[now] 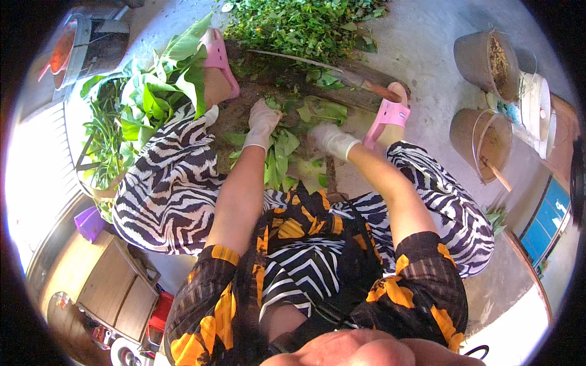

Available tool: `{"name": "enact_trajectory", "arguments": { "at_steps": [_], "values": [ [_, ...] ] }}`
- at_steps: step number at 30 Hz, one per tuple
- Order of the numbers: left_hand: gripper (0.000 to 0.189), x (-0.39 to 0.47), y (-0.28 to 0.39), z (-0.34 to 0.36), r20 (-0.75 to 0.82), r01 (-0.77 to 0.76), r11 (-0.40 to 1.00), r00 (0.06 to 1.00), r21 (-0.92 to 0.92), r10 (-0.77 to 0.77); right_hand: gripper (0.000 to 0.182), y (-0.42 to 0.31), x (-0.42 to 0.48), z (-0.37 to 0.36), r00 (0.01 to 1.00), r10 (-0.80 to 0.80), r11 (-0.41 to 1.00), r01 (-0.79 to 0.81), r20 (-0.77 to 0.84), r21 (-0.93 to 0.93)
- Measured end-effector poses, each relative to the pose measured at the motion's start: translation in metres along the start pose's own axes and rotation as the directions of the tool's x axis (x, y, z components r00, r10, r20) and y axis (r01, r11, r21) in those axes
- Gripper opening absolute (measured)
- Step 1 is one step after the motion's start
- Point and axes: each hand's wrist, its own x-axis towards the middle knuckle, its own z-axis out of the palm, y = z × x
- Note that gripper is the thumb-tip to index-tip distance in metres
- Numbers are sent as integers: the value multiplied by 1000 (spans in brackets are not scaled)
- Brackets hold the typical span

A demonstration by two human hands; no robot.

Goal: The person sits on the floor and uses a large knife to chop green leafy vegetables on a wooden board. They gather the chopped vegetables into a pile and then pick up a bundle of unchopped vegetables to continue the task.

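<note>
My left hand [263, 120], in a thin whitish glove, is closed around a bunch of green leaves [283, 148] that hangs out below and beside the fist. To its right is my right hand [333, 140], gloved too and blurred by motion, so its fingers and anything in them cannot be made out. Just above it lies a broad torn leaf [324, 110]. Beyond both hands a long-bladed knife [341, 73] with a wooden handle rests across a dark wooden board [293, 84]. A heap of chopped green leaves [302, 27] lies on the floor behind the board.
Pink slippers, left [220, 61] and right [389, 116], flank the board. Large uncut leaves [155, 96] are piled on the left beside a bucket [103, 48]. To the right stand brownish buckets [476, 59], one with a stick [496, 174] in it. A wooden cabinet [110, 293] is lower left.
</note>
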Motion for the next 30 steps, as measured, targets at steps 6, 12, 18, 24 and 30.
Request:
{"name": "enact_trajectory", "arguments": {
  "at_steps": [6,12,18,24,30],
  "values": [
    [69,21,5,17,-158,183,976,974,117,-163,31,31,-23,-4,926,-351,923,316,-142,-221],
    [76,15,34,23,-125,249,960,956,-127,-265,39,67,-34,100,944,245,957,-198,-223,211],
    [78,24,55,67,36,132,784,990,-607,-139,60,61,78,60,650,707,604,-349,-280,716],
    [91,-51,53,-20,318,279,258,940,-925,124,47,25,100,-12,715,445,750,32,-539,661],
    [81,-34,65,-21,53,66,208,996,-976,-69,28,-6,31,-70,871,366,-197,417,-328,887]
  ]
}}
